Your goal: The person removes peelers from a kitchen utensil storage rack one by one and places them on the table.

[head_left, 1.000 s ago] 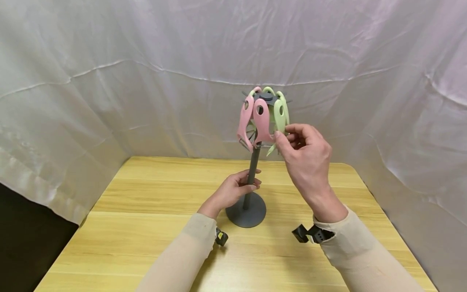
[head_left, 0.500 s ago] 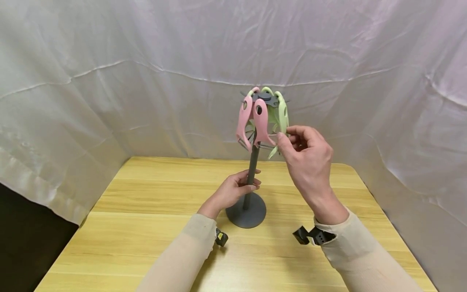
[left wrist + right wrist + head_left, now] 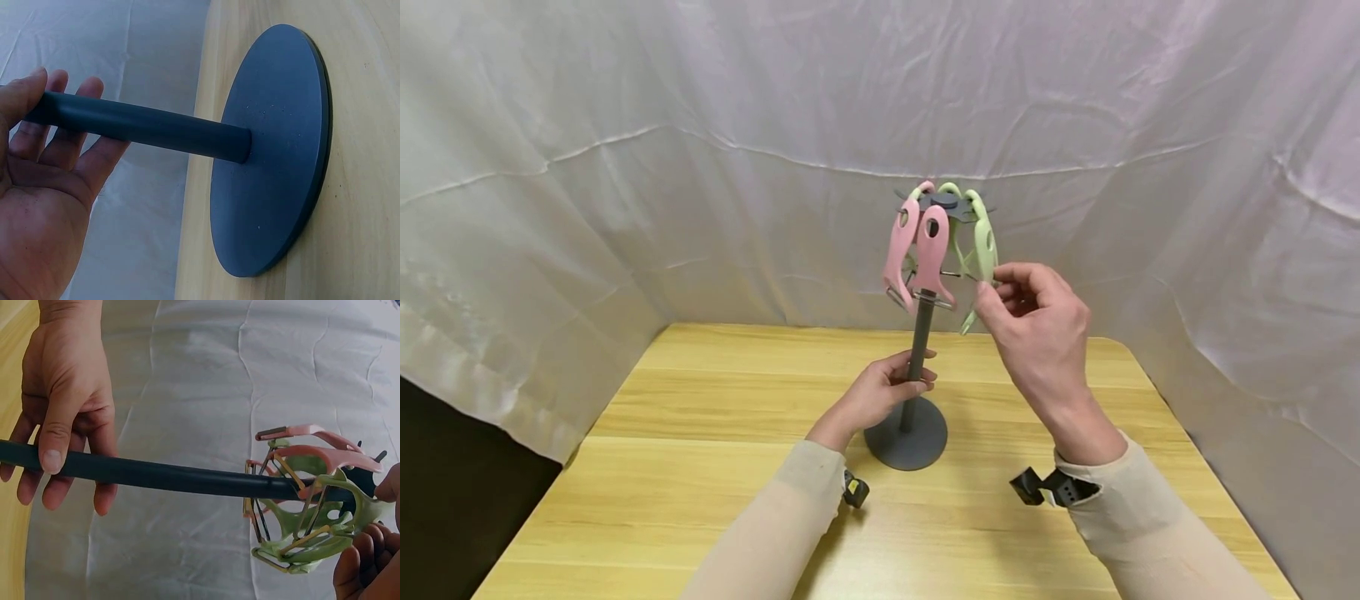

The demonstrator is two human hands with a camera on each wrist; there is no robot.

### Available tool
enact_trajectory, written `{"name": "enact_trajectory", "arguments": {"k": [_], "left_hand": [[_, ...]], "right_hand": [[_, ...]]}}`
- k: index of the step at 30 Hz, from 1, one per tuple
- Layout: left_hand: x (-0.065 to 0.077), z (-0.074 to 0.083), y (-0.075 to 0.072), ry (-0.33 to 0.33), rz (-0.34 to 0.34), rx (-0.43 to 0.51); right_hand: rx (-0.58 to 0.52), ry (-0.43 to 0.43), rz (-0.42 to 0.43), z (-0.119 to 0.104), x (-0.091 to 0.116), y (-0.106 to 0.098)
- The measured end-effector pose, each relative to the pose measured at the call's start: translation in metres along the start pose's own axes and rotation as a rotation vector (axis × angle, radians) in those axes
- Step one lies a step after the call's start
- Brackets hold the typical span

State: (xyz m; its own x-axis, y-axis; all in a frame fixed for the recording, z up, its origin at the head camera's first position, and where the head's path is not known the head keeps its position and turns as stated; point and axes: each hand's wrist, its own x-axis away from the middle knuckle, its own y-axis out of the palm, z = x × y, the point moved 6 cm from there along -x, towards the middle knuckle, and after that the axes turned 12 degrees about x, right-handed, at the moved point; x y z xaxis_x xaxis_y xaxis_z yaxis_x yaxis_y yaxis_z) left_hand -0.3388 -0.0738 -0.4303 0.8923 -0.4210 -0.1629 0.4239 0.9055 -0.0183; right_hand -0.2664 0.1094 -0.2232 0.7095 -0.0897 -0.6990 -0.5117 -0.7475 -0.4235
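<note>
A dark grey stand with a round base (image 3: 917,448) stands on the table. From the hooks of its top (image 3: 946,202) hang several Y-shaped peelers, some pink, some green. My left hand (image 3: 871,395) holds the pole (image 3: 156,128) above the base, thumb on one side and fingers on the other. With thumb and fingertips, my right hand (image 3: 1037,342) pinches a green peeler (image 3: 985,242) on the right side of the ring, its upper end at the hook. Two pink peelers, one of them the front pink peeler (image 3: 931,246), face me. In the right wrist view the metal blades show at the peelers' lower ends.
The wooden table (image 3: 700,467) reaches to a pale cloth curtain (image 3: 775,233) at the back and sides. A small black camera (image 3: 854,490) sits on the left wrist, another black camera (image 3: 1028,486) on the right.
My right hand has moved slightly right and down with the green peeler, whose lower end swings outward. The front pink peeler has shifted a little left. My left hand stays on the pole.
</note>
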Motion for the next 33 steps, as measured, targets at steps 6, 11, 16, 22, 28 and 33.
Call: {"name": "enact_trajectory", "arguments": {"k": [6,11,16,22,28,33], "left_hand": [[0.000,-0.001,0.000,0.000,-0.005,0.008],[0.000,0.000,0.001,-0.005,-0.008,0.017],[0.001,0.000,0.001,-0.009,-0.005,0.023],[0.001,0.001,0.000,-0.001,0.009,0.015],[0.001,0.002,-0.001,0.015,0.019,-0.005],[0.003,0.003,-0.001,0.019,0.036,-0.006]], "right_hand": [[0.004,-0.072,-0.045,0.000,0.002,0.002],[0.028,-0.159,-0.080,-0.003,0.004,0.006],[0.027,-0.265,-0.088,-0.006,0.007,0.009],[-0.008,-0.393,-0.087,-0.012,0.011,0.011],[-0.053,-0.457,-0.083,-0.014,0.015,0.011],[-0.069,-0.490,-0.080,-0.013,0.022,0.012]]}}
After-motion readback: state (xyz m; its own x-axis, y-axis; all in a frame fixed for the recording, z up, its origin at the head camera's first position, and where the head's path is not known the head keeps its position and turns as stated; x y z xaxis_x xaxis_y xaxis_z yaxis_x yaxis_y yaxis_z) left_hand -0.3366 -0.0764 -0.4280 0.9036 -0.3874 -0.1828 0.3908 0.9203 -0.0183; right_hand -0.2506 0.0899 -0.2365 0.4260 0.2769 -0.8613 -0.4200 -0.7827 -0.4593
